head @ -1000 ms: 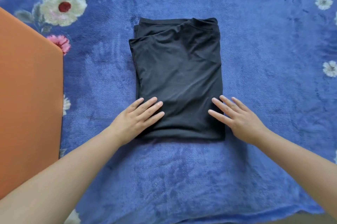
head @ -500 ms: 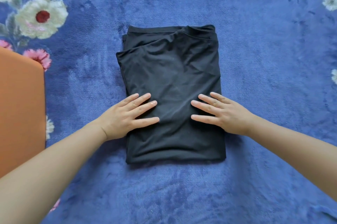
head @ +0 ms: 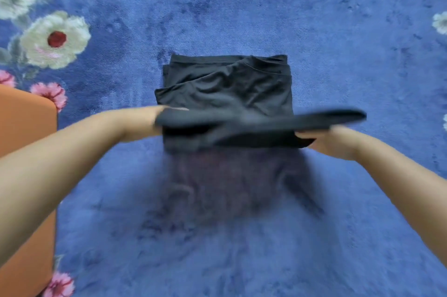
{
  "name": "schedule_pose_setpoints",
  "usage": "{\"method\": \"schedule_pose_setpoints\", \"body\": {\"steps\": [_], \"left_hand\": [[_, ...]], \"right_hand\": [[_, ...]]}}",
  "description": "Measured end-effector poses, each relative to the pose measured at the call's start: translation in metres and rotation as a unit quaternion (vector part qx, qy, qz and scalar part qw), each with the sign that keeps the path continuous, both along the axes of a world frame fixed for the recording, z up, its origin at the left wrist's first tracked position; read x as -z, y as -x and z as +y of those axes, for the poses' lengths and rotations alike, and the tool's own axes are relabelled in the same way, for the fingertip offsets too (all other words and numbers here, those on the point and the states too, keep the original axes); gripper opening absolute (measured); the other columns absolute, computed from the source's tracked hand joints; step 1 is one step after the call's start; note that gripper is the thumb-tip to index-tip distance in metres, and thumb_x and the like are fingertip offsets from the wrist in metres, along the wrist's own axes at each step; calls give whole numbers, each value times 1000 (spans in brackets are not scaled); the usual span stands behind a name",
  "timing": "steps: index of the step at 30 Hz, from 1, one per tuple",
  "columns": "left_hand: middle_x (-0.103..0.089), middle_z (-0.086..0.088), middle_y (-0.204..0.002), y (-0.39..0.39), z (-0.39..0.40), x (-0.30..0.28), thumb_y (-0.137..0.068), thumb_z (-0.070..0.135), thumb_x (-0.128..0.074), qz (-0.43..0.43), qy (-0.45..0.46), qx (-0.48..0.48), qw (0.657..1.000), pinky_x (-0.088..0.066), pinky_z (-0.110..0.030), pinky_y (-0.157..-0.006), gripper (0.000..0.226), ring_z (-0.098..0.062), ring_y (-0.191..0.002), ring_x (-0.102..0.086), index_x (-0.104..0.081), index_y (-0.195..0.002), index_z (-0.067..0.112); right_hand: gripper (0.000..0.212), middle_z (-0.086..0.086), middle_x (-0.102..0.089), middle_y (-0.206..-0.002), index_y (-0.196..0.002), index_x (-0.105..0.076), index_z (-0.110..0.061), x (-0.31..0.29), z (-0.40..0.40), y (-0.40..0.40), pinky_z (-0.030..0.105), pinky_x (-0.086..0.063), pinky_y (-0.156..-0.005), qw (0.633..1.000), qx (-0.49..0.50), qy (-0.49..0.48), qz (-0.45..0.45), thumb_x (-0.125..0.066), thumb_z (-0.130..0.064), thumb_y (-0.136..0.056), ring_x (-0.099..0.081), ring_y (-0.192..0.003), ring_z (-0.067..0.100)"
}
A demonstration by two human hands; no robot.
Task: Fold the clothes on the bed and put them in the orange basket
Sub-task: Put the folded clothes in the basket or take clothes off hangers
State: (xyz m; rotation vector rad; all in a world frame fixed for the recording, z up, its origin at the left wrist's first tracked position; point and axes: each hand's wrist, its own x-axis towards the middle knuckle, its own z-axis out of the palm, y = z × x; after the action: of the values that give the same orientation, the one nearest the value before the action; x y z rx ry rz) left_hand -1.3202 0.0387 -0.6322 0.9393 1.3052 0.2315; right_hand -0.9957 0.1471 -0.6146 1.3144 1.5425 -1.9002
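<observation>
A black folded garment [head: 227, 84] lies in the middle of the blue floral bedspread [head: 338, 31]. Its near edge is lifted off the bed and blurred with motion. My left hand [head: 145, 124] grips that edge at its left corner, the fingers hidden under the cloth. My right hand [head: 331, 143] holds the right corner from below, thumb on the fabric. The far half of the garment lies flat. The orange basket [head: 26, 151] stands at the left edge of the view, only its side showing.
The bedspread shows white and pink flowers [head: 55, 39] at the upper left and right edges. Bare blue cloth stretches in front of and beyond the garment.
Both hands went from lying flat on the garment to gripping its near edge and lifting it up and away from me. The view shifted a little.
</observation>
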Motion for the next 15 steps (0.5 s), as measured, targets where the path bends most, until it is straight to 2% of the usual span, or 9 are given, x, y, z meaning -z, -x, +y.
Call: {"method": "schedule_pose_setpoints", "body": {"steps": [1,2,4,6,7,9,11,13,15], "left_hand": [[-70,8,-104,3,10,-1,-49,43,-83,-52,37,-91,994,-55,-24,-78,45,-6,-95,-66,-72,-92,34],[-72,4,-96,2,18,-2,-47,42,-83,-95,69,-151,982,-57,-24,-68,45,-9,-86,-69,-74,-88,25],[-73,5,-88,-10,30,-4,-70,43,-69,-95,87,-224,966,-58,-23,-66,38,-8,-78,-70,-69,-97,16],[-73,9,-81,-25,32,2,-88,31,-55,-73,55,-310,946,-56,-20,-67,19,-4,-74,-69,-61,-101,19],[-72,11,-82,-33,29,4,-90,27,-56,-68,32,-345,936,-56,-19,-67,14,-3,-74,-68,-60,-101,21],[-69,13,-92,-43,20,9,-87,19,-61,-46,-21,-397,916,-53,-16,-68,18,1,-78,-66,-55,-103,25],[-63,14,-100,-48,15,8,-92,12,-55,-29,-66,-424,903,-51,-13,-72,22,4,-82,-63,-51,-107,27],[-61,16,-103,-48,13,7,-96,13,-48,-21,-92,-449,889,-49,-14,-80,21,3,-90,-60,-50,-107,30],[-61,15,-101,-49,14,9,-98,16,-45,12,-110,-472,875,-48,-17,-84,15,-2,-93,-59,-51,-104,29]], "right_hand": [[35,7,-70,-99,-115,-59,-11,-1,4,4,20,-48,-80,992,117,53,4,-55,-8,-81,-62,-98,3],[34,3,-73,-90,-108,-60,-11,4,5,6,25,-53,-76,973,217,69,33,-57,-20,-76,-66,-92,10],[20,-6,-72,-80,-101,-60,-15,20,6,14,29,-52,-79,951,302,34,49,-51,-27,-87,-67,-82,13],[15,-12,-70,-75,-91,-62,-19,31,2,19,29,-50,-80,944,324,-47,39,-48,-23,-94,-66,-77,7],[14,-14,-69,-76,-87,-62,-22,33,0,21,24,-51,-76,943,317,-94,34,-50,-23,-94,-65,-73,2],[13,-16,-67,-82,-88,-63,-25,32,-6,26,18,-50,-73,932,323,-157,52,-53,-21,-94,-64,-76,-2],[16,-14,-66,-87,-93,-62,-24,32,-6,28,14,-48,-74,913,353,-187,83,-49,-16,-96,-63,-79,-4],[21,-14,-63,-84,-90,-60,-22,26,-5,36,8,-45,-67,894,381,-214,99,-44,-12,-98,-60,-71,-11],[23,-11,-59,-78,-82,-57,-19,27,-6,46,9,-43,-63,880,411,-227,76,-42,-13,-98,-56,-63,-9]]}}
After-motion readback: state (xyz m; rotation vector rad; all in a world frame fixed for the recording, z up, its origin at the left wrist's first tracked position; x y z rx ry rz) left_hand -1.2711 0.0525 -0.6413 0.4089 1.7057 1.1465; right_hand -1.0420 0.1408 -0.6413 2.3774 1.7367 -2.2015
